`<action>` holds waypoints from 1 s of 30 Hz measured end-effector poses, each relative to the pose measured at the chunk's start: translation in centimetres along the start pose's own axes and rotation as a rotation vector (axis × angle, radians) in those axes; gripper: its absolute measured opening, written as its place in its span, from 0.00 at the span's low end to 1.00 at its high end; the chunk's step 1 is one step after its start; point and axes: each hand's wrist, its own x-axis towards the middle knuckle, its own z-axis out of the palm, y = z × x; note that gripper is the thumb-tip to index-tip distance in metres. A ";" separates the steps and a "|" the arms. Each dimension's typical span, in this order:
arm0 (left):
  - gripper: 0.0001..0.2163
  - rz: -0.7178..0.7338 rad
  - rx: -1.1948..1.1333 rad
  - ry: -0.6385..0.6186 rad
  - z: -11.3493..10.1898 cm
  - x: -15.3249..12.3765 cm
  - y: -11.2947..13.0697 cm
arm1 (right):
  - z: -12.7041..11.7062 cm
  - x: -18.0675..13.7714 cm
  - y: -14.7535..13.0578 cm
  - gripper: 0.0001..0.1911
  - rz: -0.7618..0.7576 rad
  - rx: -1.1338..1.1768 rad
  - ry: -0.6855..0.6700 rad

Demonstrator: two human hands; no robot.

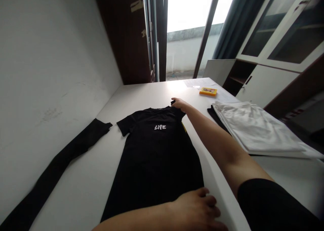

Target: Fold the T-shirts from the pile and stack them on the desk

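A black T-shirt (157, 156) with the white word "LIFE" on its chest lies flat on the white table (88, 183), collar away from me. My right hand (178, 104) reaches across to the far right shoulder beside the collar and pinches the cloth there. Near me, my left hand (199, 209) sits at the shirt's lower right hem corner. Its fingers are curled together on the fabric's edge. A small yellow tag (184, 126) peeks out from under the right side of the shirt.
A long black garment (63, 156) lies along the left wall. At the right, folded white clothes (255, 129) are stacked on a dark piece. A yellow box (208, 91) and papers (192, 83) lie at the far end by the window.
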 end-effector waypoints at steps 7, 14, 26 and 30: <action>0.06 -0.252 0.176 0.268 -4.4 -5.3 0.3 | 4.7 0.9 -3.1 0.37 -0.043 0.298 0.062; 0.13 -0.385 0.124 0.181 -2.7 -13.0 2.7 | 10.3 0.2 -4.6 0.31 -0.132 0.468 -0.029; 0.20 -0.582 0.024 0.154 -0.5 -13.0 1.5 | 12.8 -6.7 1.6 0.15 -0.587 -0.494 0.107; 0.32 -0.457 0.210 0.015 0.4 -12.7 0.8 | 13.6 -7.2 1.8 0.24 -0.761 -0.649 -0.049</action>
